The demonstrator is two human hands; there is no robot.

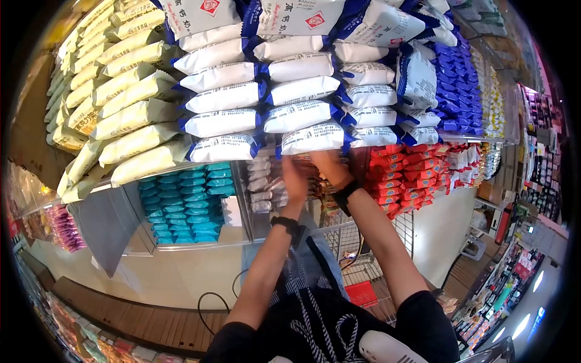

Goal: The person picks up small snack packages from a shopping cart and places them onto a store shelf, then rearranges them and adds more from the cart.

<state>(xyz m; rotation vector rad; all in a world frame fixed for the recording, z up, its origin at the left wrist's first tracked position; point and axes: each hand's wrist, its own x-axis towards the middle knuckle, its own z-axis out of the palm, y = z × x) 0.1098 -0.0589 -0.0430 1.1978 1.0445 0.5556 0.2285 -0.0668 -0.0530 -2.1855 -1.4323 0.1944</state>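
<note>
White packets with blue ends and dark print lie stacked in columns on the upper shelf. At the bottom of the middle column, one white packet (312, 139) sits at the shelf's front edge. My left hand (295, 180) is just below this packet's left half, smeared by motion. Close beside it, my right hand (330, 167) reaches up to the packet's right half, its fingers hidden at the lower edge. I cannot tell whether either hand grips the packet. Each wrist wears a black band.
Cream packets (130, 115) are stacked at the left, purple-blue packets (454, 91) at the right. Below sit teal packets (187, 202) and red packets (399, 175) in clear bins. A wire shopping cart (375, 284) with a red panel stands under my right arm.
</note>
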